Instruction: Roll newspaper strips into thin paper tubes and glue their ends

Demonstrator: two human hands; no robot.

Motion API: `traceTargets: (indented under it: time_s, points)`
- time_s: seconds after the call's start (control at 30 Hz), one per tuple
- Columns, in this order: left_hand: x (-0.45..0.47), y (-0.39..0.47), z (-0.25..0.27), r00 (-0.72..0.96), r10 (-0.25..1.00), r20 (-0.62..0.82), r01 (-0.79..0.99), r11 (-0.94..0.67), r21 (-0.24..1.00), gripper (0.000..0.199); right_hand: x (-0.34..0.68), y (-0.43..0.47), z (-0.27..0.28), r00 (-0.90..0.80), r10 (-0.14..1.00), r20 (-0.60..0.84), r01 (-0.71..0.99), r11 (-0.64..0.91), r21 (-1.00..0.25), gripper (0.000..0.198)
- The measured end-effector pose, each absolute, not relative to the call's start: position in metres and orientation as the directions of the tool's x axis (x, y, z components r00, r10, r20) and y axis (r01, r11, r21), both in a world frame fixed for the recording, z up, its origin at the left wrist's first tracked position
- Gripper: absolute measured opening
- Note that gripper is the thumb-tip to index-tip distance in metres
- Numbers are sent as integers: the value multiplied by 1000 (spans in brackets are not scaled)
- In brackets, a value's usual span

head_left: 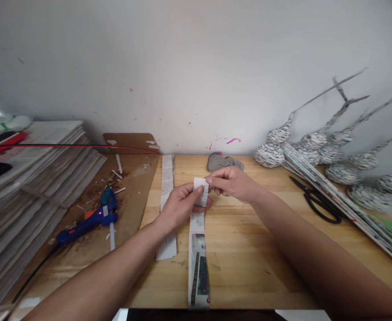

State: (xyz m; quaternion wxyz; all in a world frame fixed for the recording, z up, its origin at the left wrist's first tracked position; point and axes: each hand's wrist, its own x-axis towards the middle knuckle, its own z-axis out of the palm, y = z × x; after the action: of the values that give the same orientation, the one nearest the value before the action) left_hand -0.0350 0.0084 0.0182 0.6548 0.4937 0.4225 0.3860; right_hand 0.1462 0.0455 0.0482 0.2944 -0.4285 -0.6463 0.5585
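Note:
A long printed newspaper strip [196,227] runs from the table's front edge up to both hands, its top end raised. My left hand [183,201] grips it, thumb in front and fingers behind. At the top right corner of the strip, my right hand [227,182] pinches the paper between thumb and fingertips. Beside my left hand lies a stack of similar newspaper strips [168,174], partly covered by that hand and forearm.
On the left, a blue glue gun [104,213] sits on brown cardboard [132,187], near a tall newspaper pile [49,178]. A grey cloth [222,162] lies by the wall. Black scissors [316,203], rolled paper sticks [336,200] and several woven paper gourds [271,154] are at right.

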Motion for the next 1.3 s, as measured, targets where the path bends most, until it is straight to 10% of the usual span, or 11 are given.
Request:
traceTargets:
  time_s: [1.3]
  points:
    - [-35,9,13,385,908,-163,-81,209,975,33,135,41,43,-258,966,9,244,75,-967,32]
